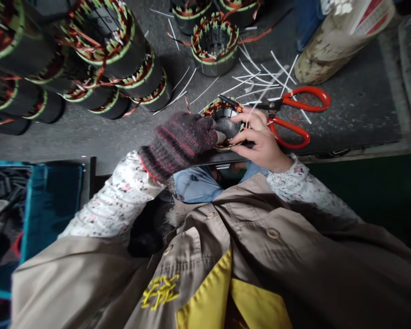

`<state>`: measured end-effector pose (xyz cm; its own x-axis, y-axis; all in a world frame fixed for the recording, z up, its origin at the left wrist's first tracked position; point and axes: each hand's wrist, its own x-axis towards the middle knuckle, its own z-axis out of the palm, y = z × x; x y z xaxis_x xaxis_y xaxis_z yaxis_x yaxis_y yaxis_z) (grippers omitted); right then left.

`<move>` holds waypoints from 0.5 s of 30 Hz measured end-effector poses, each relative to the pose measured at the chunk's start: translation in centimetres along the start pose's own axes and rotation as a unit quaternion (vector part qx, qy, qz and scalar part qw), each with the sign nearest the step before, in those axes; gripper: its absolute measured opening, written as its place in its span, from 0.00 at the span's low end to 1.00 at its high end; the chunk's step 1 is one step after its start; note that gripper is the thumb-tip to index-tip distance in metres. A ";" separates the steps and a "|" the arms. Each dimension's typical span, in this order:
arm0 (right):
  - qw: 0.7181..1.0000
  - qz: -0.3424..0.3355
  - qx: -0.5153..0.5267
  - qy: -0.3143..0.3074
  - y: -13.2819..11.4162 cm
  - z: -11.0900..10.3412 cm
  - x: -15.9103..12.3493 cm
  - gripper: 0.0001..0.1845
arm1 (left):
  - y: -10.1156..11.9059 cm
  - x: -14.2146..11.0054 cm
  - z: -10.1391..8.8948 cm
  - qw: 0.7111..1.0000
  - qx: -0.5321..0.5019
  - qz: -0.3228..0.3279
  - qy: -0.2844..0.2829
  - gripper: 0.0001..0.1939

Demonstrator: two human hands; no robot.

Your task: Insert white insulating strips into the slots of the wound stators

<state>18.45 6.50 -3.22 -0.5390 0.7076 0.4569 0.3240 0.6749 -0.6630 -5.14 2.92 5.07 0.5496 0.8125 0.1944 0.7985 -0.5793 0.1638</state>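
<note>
A motor stator (pixel 222 109) with copper windings and green insulation stands at the near edge of the grey workbench (pixel 356 109). My left hand (pixel 183 141), in a dark knitted glove with red stripes, is closed on its left side, fingers pushed into the bore. My bare right hand (pixel 260 139) wraps round the stator's right side, and its fingertips pinch a thin white strip (pixel 251 114) over the windings.
Red-handled scissors (pixel 296 116) lie just right of my right hand. White insulation strips (pixel 260 77) are scattered behind. Another stator (pixel 215 43) stands farther back, and several stacked stators (pixel 99 55) fill the left. A sack (pixel 335 36) sits back right, a blue bin (pixel 51 201) lower left.
</note>
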 end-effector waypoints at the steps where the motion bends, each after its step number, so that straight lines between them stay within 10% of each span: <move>1: 1.000 -0.004 -0.005 0.005 -0.3 -0.1 -0.1 0.03 | -0.3 0.4 -0.1 0.999 0.014 0.038 -0.033 0.15; 3: 0.999 -0.028 -0.014 0.028 -1.0 -0.6 -0.3 0.03 | -0.8 0.8 -0.1 0.989 0.043 0.115 -0.081 0.16; 10: 0.923 0.055 -0.103 0.366 3.1 -8.6 2.9 0.07 | -1.9 -1.2 2.5 0.984 -0.002 0.160 0.071 0.11; 15: 0.916 0.109 -0.179 0.342 9.8 -12.7 7.5 0.10 | 0.0 -0.9 4.9 0.988 -0.034 0.085 0.126 0.09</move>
<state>27.42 21.06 1.23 0.1430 0.7168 0.6824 0.6658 0.4405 -0.6022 -4.40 2.49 0.13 0.5883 0.6664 0.4580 0.6774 -0.7155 0.1710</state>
